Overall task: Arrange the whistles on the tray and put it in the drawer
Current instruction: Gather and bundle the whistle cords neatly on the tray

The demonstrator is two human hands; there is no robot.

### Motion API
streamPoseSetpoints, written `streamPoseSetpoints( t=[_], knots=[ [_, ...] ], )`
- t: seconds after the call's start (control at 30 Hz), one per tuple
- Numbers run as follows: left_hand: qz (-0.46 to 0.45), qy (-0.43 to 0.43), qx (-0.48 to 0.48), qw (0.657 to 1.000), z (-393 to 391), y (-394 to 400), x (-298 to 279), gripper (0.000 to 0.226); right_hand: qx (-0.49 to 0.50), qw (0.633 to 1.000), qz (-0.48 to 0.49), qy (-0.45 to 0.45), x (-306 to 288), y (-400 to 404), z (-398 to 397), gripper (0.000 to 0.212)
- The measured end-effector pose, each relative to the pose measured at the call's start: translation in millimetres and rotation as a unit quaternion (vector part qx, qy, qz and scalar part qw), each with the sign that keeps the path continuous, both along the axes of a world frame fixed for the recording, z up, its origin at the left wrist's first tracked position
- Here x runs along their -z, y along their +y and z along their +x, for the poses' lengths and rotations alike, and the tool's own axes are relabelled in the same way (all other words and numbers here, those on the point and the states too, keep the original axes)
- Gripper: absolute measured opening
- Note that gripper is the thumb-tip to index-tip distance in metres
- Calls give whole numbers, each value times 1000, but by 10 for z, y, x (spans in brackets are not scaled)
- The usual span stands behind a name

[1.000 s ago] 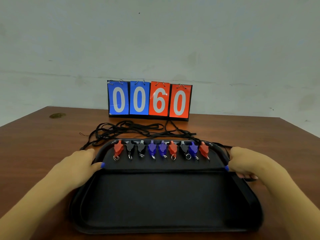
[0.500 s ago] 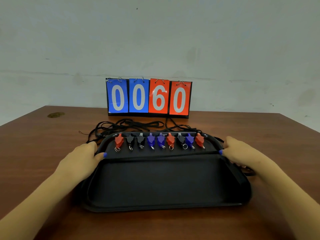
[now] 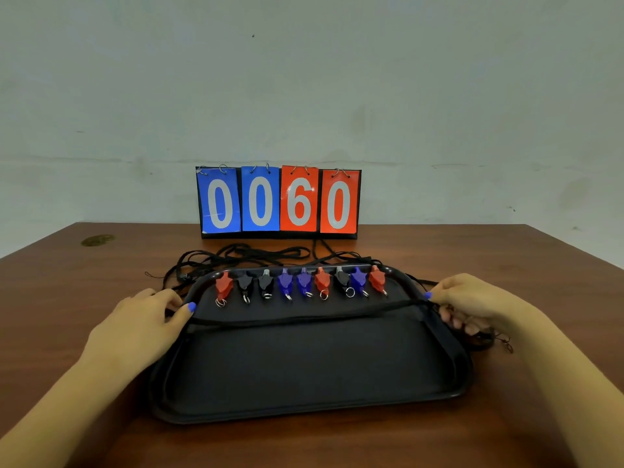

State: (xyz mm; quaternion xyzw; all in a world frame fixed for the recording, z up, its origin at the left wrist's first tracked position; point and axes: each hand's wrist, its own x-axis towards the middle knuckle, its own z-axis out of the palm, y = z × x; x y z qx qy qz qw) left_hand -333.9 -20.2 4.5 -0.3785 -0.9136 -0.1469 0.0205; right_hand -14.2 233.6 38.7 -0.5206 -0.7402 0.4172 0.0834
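A black tray [image 3: 314, 376] lies on the brown table. Several whistles stand in a row along its far edge, red [image 3: 223, 285], black [image 3: 244, 283] and blue [image 3: 285, 281] ones, each with a small metal ring. My left hand [image 3: 141, 319] grips the tray's left rim, thumb on top. My right hand [image 3: 472, 298] grips the right rim, fingers curled under it. A black cord [image 3: 304, 319] runs across the tray between my two thumbs.
A flip scoreboard [image 3: 279, 201] reading 0060 stands at the table's back against the wall. Black lanyard cords [image 3: 243, 256] lie tangled between it and the tray. More cord [image 3: 489, 339] trails by my right hand. No drawer is in view.
The tray has slid away from me toward the scoreboard, with both hands still on its rims. The row of whistles has kept its order.
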Motion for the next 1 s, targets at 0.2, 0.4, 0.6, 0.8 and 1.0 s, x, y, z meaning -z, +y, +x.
streamPoseSetpoints(
  t=[0.2, 0.4, 0.6, 0.8, 1.0],
  knots=[
    [-7, 33, -13, 999, 134, -22, -50, 41, 24, 999, 30, 19, -11, 8, 11, 17],
    [9, 74, -12, 997, 178, -59, -89, 39, 35, 999, 36, 10, -36, 44, 54, 17],
    [20, 165, 40, 985, 298, -55, -166, 33, 79, 985, 131, -79, -72, 143, 177, 20],
    [55, 237, 92, 966, 393, -78, -206, 26, 47, 967, 71, -242, -179, 47, 291, 24],
    [44, 221, 164, 960, 515, -24, -101, 23, 39, 966, 13, -255, -116, 57, 277, 21]
  ],
)
